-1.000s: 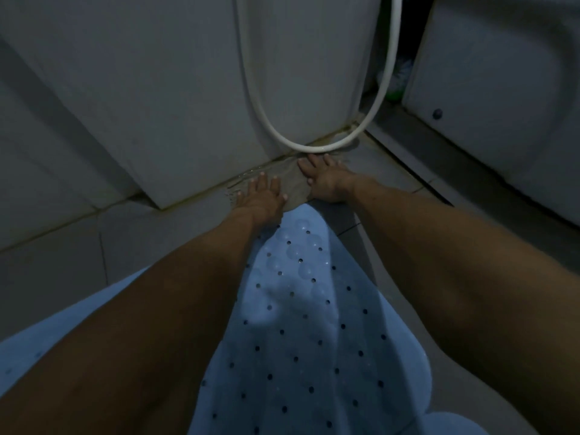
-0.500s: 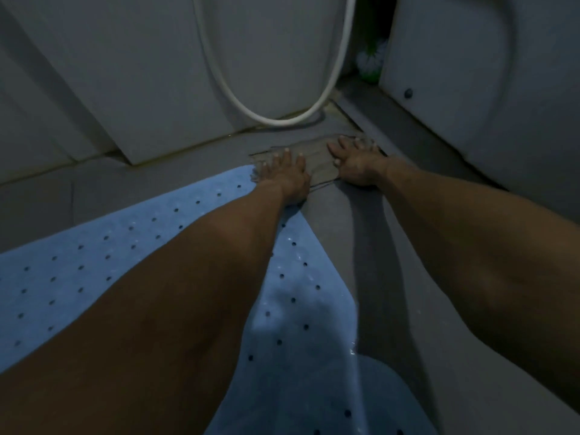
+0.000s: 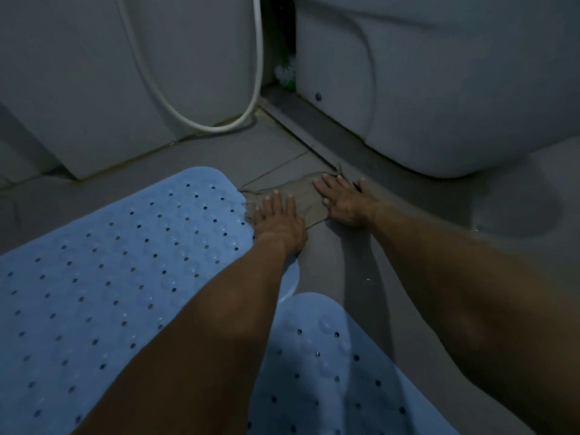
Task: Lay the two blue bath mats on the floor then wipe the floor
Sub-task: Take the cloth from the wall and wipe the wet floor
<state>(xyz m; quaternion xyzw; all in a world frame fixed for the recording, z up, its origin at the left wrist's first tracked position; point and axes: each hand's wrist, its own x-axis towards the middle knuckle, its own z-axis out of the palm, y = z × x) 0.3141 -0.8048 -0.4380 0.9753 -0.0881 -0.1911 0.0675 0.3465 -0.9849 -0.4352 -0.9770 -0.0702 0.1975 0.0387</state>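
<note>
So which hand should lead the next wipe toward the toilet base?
Probably the right hand: it lies flat on the cloth's end nearest the toilet base, bare floor ahead. The left hand sits against the blue mat's edge.

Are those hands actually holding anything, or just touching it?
Nothing is gripped. Both the left hand and the right hand press flat, fingers straight, on a brownish cloth spread on the floor: left at its near-left part, right at its right end.
</note>
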